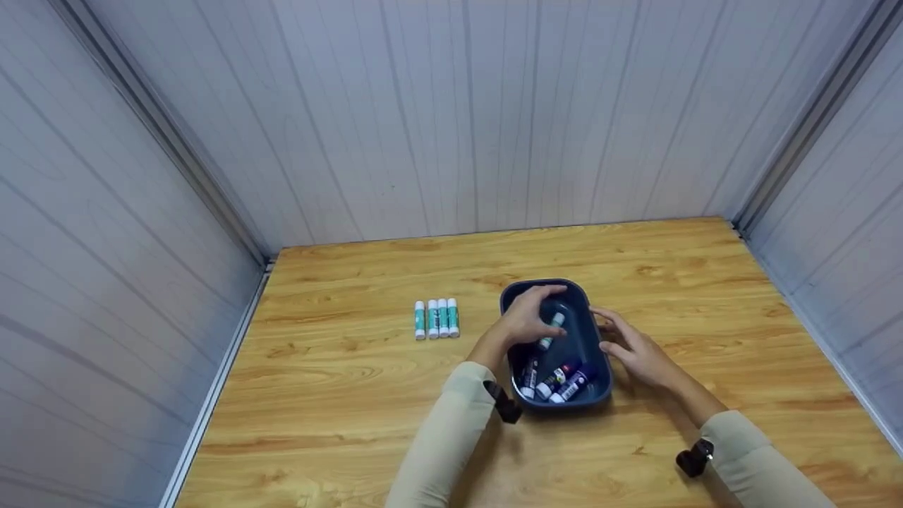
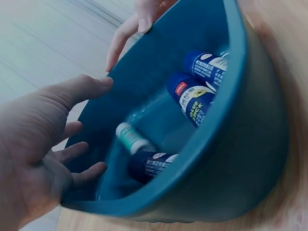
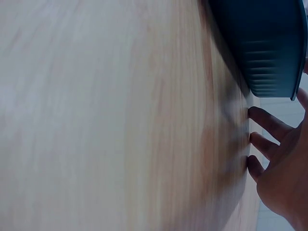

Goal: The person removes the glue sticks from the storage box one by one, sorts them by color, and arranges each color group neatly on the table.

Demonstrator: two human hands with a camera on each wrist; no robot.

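- Where the left hand (image 1: 525,321) reaches over the dark blue oval plastic tub (image 1: 589,331), part of the tub's floor is hidden in the head view, so contact between fingertips and the white-and-green glue stick (image 1: 552,331) below them cannot be judged there.
- From the left wrist view, that hand (image 2: 36,144) is seen spread inside the tub (image 2: 240,159), fingers relaxed and apart, nothing gripped; the green-capped stick (image 2: 131,138) lies just beyond the fingertips, apart from them.
- Several dark-labelled glue sticks (image 1: 557,381) are heaped at the near end of the tub; their exact number is hard to make out, since they overlap and are small in the head view.
- Two of these blue-labelled sticks (image 2: 197,96) are partly cut off by the tub's rim in the left wrist view.
- At the tub's right wall the right hand (image 1: 638,349) is held with fingers straight and loosely spread; in the right wrist view the fingertips (image 3: 257,115) are pressed to the light wooden table (image 3: 120,120) just beside the tub (image 3: 269,43), and most of the palm is cut off by the frame edge.
- Both forearms are covered by beige sleeves (image 1: 441,437).
- Four white-and-green glue sticks (image 1: 437,318) are laid side by side in a row on the table (image 1: 353,395), well left of the tub.
- Much of the right wrist view is blurred.
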